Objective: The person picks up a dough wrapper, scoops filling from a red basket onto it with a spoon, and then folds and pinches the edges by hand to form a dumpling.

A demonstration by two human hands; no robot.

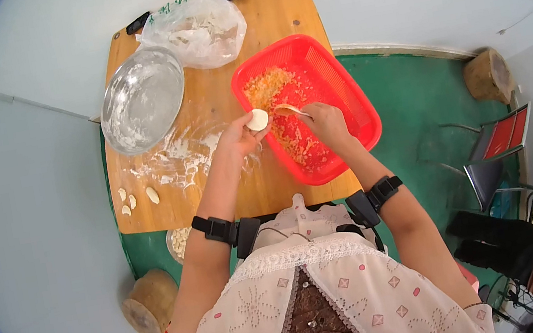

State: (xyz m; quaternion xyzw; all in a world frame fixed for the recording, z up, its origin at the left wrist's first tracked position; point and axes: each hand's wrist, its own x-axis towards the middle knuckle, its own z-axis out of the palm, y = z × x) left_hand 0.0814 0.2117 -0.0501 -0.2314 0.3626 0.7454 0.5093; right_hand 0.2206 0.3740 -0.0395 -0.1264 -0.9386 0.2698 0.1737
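Observation:
A round white dough wrapper (pixel 258 120) rests in my left hand (pixel 242 136), held by the fingers near the left rim of the red basket. My right hand (pixel 328 124) is closed on a spoon (pixel 294 110), whose bowl is beside the wrapper, over the basket. Orange, crumbly filling (pixel 270 85) lies along the left side of the red plastic basket (pixel 364 102). Several small dough pieces, one of them a longer piece (pixel 153 195), sit at the table's left front.
A floury metal basin (pixel 146 100) and a plastic bag (pixel 205 32) stand at the table's back left. Flour (pixel 179 156) is scattered on the wooden table (pixel 216 199). A chair (pixel 501 135), wooden stump (pixel 488 77) and a person's dark-clad legs (pixel 497 237) are to the right.

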